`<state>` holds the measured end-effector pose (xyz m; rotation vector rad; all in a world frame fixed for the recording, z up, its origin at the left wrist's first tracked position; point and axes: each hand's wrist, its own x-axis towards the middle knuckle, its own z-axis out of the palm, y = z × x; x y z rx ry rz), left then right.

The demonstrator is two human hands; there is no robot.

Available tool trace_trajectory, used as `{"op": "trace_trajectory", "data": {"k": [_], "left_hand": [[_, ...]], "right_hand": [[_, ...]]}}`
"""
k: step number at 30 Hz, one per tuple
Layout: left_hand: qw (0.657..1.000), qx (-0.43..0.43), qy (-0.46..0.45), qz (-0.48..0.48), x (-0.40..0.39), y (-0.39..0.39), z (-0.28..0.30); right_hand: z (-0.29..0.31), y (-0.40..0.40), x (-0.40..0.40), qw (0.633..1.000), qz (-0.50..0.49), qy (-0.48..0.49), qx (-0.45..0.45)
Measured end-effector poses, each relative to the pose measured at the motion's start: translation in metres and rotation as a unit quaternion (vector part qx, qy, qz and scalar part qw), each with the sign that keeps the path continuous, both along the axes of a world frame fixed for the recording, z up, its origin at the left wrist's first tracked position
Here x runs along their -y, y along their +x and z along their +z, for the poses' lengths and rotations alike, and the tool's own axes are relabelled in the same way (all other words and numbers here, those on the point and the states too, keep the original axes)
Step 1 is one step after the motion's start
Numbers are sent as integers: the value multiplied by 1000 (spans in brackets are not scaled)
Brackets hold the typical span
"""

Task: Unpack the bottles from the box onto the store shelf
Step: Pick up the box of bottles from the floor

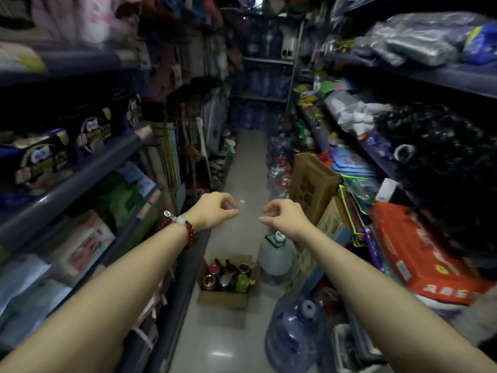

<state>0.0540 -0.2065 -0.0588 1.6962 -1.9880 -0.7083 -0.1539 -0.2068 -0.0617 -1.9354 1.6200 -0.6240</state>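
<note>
Bottles [228, 275] stand upright in an open cardboard box [223, 298] on the pale floor [242, 168] of a narrow shop aisle, low in the middle of the head view. About 6 tops show, packed close together: dark necks at the back, metal-looking caps at the left and a green one [242, 282] at the right. The box flaps are folded outward.

Both arms reach forward above the box, well apart from it. The left hand [215, 210] hangs with its fingers loosely curled, thumb and forefinger near each other, gripping nothing. A bracelet [178, 224] of dark red beads with a pale bead circles that wrist. The right hand [285, 214] mirrors it, fingers loosely curled toward the left hand and holding nothing. A gap of floor shows between the 2 hands.

Just right of the box sits a whitish water jug [275, 257] with a green-and-white cap. Nearer the camera, a big blue water jug [295, 337] lies tilted against the right-hand goods. A tall brown carton [312, 184] stands upright further along on the right.

The left shelf [80, 176] carries dark printed packs above and boxed goods below. The right shelf [441, 76] holds bagged items, a mass of black stuff, and a red flat package [419, 254] leaning outward. The far end of the aisle is dim and blurred, with more blue jugs stacked there.
</note>
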Motion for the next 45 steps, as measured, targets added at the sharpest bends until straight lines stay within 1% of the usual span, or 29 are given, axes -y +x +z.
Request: {"op": "trace_trajectory", "data": {"k": [5,8,15,20,25,30,33,37,41,45], "left_hand": [[1000,4,13,25,66,17,-20],[999,2,17,28,110,28,-42],[997,-11,80,16,237,53,-92],[995,-16,98,7,314,54,-134],[987,-45,152,2,348,56,-218],[978,-50,201,39,358,75,-325],[971,-46,228,60,360,88,-386],[964,-41,247,92,362,104,-458],[955,-54,261,130,358,112,-521],[953,-60,266,134,351,120,-580]], "right_hand": [[-31,17,71,1000,11,26,9],[-58,25,111,999,6,49,4],[-110,41,221,993,-53,103,18],[-153,46,287,991,-64,116,11],[-223,45,328,987,-75,145,-2],[-329,42,346,976,-74,203,-2],[-397,42,348,967,-91,239,14],[-472,48,343,961,-90,261,8],[-539,54,338,963,-90,255,1],[-596,55,334,967,-110,231,-1]]}}
